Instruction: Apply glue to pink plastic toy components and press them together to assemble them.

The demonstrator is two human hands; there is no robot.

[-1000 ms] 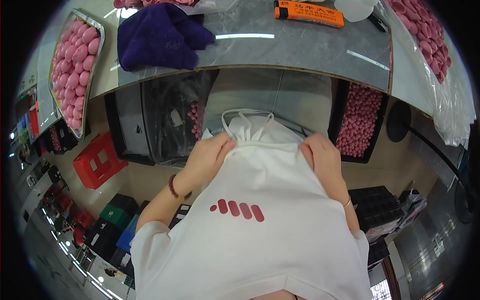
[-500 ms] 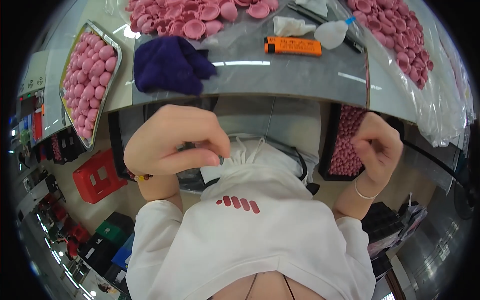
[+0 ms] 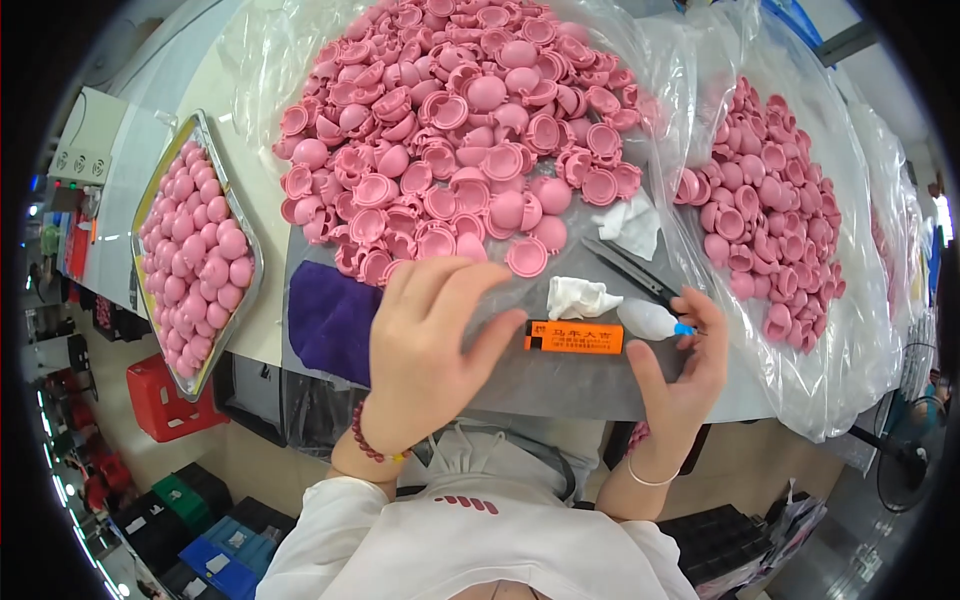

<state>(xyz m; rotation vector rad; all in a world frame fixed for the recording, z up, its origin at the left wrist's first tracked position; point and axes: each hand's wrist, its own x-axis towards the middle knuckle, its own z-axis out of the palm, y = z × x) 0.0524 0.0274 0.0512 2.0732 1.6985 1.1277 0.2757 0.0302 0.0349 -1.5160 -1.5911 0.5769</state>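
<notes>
My left hand (image 3: 430, 350) reaches over the near edge of a large heap of pink plastic half shells (image 3: 440, 205). Its thumb and fingers are apart, with nothing visible between them. Under its wrist side lies a dark purple cloth (image 3: 325, 320). My right hand (image 3: 690, 375) is spread beside a small whitish squeeze bottle (image 3: 648, 320) with a blue tip. Its fingertips are close to that tip; whether they touch it I cannot tell. An orange rectangular block (image 3: 575, 338) with a black end lies between the hands, below a crumpled white tissue (image 3: 580, 298).
A slim dark tool (image 3: 630, 272) lies beside another white tissue (image 3: 632, 225). On the left stands a metal tray (image 3: 256, 265) of pink balls. Clear plastic sheeting (image 3: 850, 385) surrounds a second pink heap (image 3: 770, 205) on the right. A red stool (image 3: 165, 400) stands below the table's left side.
The view has tilted up, showing more of the tabletop. Both hands have moved from in front of the table to above it, and both have opened from a curled shape.
</notes>
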